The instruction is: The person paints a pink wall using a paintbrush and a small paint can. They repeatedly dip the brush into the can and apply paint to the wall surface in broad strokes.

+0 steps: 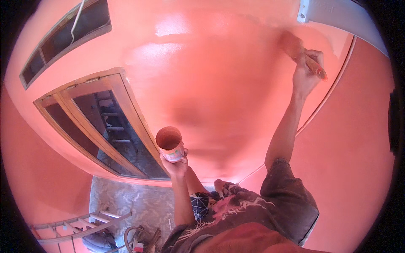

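My right hand (306,74) is raised at the upper right, closed on the handle of a wide paintbrush (311,64). Its paint-covered bristles lie against the coral-pink wall (221,79), where darker, glossy paint shows around them. Below and to the left, my left hand (177,164) holds a paint can (170,145) upright from beneath. The can is open at the top, coated inside with reddish-orange paint, and its side bears writing. How much paint it contains, I cannot tell.
A wood-framed window (126,95) and a narrow upper opening (76,34) with a hanging white cable are on the left. A pale metal beam (341,19) crosses the upper right, above a pipe (329,91) along the corner. An aluminium ladder (85,232) and a bag-like bundle are low left.
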A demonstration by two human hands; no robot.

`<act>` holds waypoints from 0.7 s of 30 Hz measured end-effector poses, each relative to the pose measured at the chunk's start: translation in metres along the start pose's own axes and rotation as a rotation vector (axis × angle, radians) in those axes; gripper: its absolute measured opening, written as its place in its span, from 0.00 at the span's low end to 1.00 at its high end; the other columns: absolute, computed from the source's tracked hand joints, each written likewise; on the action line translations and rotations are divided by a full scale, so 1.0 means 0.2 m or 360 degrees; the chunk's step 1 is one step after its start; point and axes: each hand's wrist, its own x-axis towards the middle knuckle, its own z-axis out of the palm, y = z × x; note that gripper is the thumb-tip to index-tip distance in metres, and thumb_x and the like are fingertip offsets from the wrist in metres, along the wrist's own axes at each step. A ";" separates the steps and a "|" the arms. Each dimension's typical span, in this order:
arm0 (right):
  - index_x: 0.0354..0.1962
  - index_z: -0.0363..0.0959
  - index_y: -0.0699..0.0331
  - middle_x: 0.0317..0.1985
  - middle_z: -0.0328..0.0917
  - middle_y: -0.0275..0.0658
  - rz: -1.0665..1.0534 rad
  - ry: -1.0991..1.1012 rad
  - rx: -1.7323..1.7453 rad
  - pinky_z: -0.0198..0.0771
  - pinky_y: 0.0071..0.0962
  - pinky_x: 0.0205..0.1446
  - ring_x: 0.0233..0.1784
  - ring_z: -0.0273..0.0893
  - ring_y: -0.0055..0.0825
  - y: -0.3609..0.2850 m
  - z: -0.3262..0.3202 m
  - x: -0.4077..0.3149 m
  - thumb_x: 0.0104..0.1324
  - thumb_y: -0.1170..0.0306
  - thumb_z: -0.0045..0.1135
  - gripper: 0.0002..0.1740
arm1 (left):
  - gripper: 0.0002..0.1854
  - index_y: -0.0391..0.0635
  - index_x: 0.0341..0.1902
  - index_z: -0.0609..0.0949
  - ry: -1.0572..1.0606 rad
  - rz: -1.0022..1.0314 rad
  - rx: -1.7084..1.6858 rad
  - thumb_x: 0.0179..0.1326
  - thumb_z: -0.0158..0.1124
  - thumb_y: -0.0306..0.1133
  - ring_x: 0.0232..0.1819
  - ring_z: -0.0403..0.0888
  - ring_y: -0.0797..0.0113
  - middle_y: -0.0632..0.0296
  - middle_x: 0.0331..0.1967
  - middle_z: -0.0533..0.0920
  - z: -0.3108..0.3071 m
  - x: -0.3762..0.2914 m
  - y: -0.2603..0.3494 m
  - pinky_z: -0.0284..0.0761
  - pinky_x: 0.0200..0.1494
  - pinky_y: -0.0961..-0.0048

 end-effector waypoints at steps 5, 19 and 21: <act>0.51 0.75 0.59 0.40 0.81 0.39 -0.0500 -0.0277 -0.0557 0.80 0.33 0.41 0.38 0.83 0.34 -0.09 0.19 -0.07 0.67 0.75 0.57 0.14 | 0.36 0.46 0.69 0.70 -0.0022 -0.0037 -0.0016 0.68 0.54 0.61 0.47 0.82 0.45 0.48 0.55 0.80 0.02 0.01 -0.02 0.90 0.32 0.66; 0.35 0.79 0.65 0.37 0.81 0.36 -0.0218 -0.0508 0.0414 0.77 0.27 0.45 0.41 0.79 0.27 -0.14 0.52 -0.21 0.65 0.81 0.59 0.04 | 0.36 0.47 0.71 0.69 -0.0040 -0.0114 -0.0029 0.68 0.55 0.59 0.46 0.82 0.43 0.45 0.56 0.79 0.07 -0.01 -0.03 0.90 0.32 0.65; 0.31 0.76 0.68 0.37 0.76 0.36 -0.0248 -0.0353 0.0363 0.78 0.25 0.44 0.38 0.76 0.22 0.09 0.23 -0.09 0.65 0.87 0.54 0.07 | 0.36 0.47 0.71 0.69 -0.0060 -0.0046 0.0027 0.68 0.55 0.59 0.46 0.82 0.43 0.45 0.56 0.80 0.03 0.00 -0.03 0.90 0.32 0.64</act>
